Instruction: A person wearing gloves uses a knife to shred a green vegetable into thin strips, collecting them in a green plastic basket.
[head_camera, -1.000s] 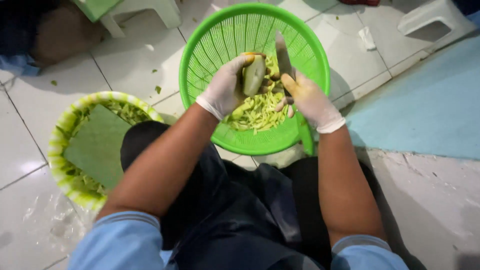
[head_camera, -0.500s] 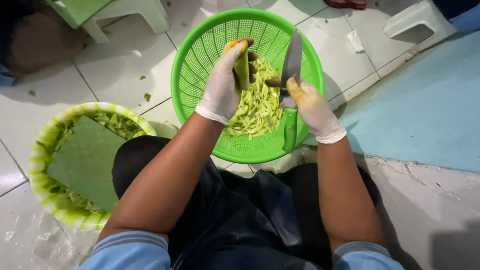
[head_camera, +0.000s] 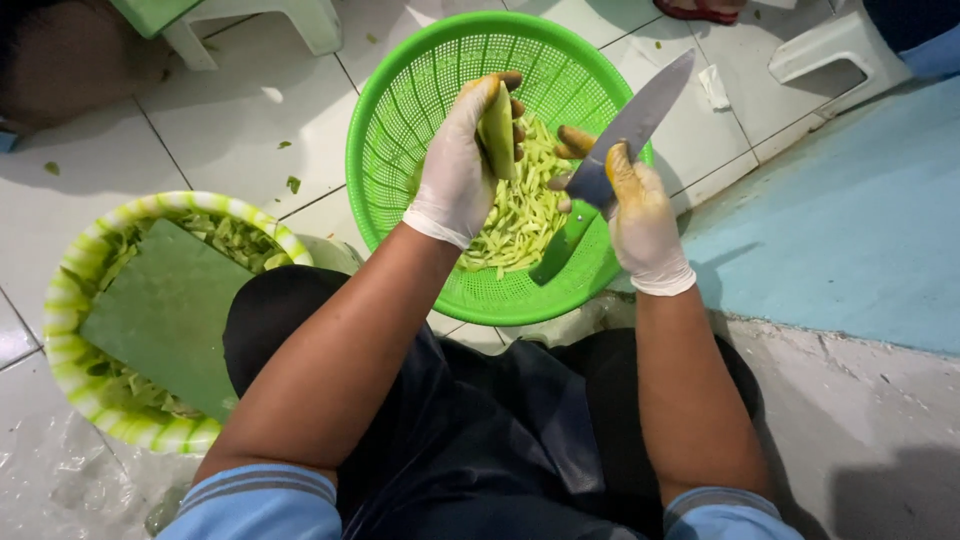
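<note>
Gloved left hand (head_camera: 457, 165) is wrapped tight around a green fruit (head_camera: 497, 135), held upright over the green basket (head_camera: 400, 110) of shreds (head_camera: 520, 215). Right hand (head_camera: 640, 215) clamps a big knife (head_camera: 625, 130), blade just beside the fruit, not touching. Striped bowl (head_camera: 70, 300) with a green board (head_camera: 165, 315) sits well left.

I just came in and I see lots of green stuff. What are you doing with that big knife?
A person sits over a bright green basket on the tiled floor. The gloved left hand holds up a peeled pale green fruit, and the gloved right hand holds a large knife beside it, blade raised off the fruit. A pile of thin pale strips lies in the basket below. Beside the person's left knee, a striped bowl holds green peelings and a green board.
</note>
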